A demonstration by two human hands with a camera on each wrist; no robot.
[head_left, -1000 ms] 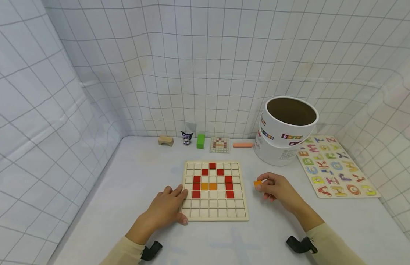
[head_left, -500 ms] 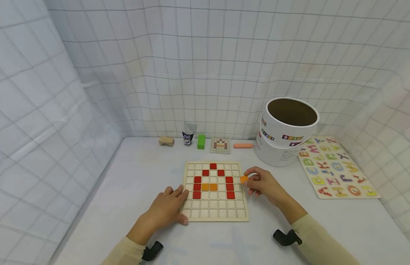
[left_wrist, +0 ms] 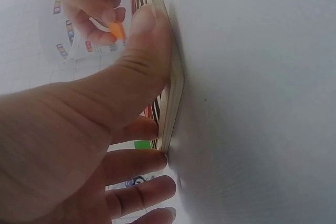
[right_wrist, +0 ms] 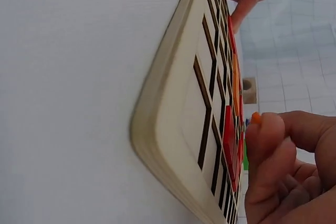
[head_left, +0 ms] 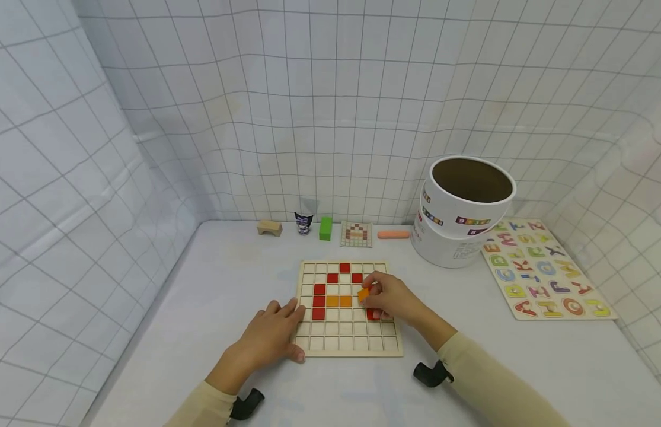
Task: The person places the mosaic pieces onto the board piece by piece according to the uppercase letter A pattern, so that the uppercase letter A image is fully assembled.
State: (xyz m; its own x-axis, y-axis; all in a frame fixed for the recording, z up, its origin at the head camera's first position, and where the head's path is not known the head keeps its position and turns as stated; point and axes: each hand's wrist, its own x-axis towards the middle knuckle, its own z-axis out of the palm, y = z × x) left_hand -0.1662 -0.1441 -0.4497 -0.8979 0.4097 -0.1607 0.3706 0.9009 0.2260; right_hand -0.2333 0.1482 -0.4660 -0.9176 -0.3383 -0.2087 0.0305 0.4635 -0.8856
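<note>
A square wooden grid board (head_left: 338, 344) lies on the white table, with red tiles (head_left: 319, 289) set in an arch shape and two orange tiles (head_left: 338, 301) side by side in its middle. My right hand (head_left: 394, 298) pinches another orange tile (head_left: 363, 295) between thumb and fingers, over the right half of the board, just right of the two orange tiles. It covers part of the right red column. My left hand (head_left: 271, 335) rests on the board's left edge, thumb at the near corner and fingers spread; the left wrist view shows the thumb (left_wrist: 144, 38) lying along the rim.
Along the back stand a wooden arch block (head_left: 269, 228), a small figurine (head_left: 303, 223), a green block (head_left: 325, 228), a pattern card (head_left: 356, 235) and an orange-pink stick (head_left: 393, 235). At right are a white bucket (head_left: 447, 237) and an alphabet puzzle board (head_left: 546, 273).
My right hand has carried the orange tile leftward from beside the board to over its right half. The left hand stays on the board's left edge.
</note>
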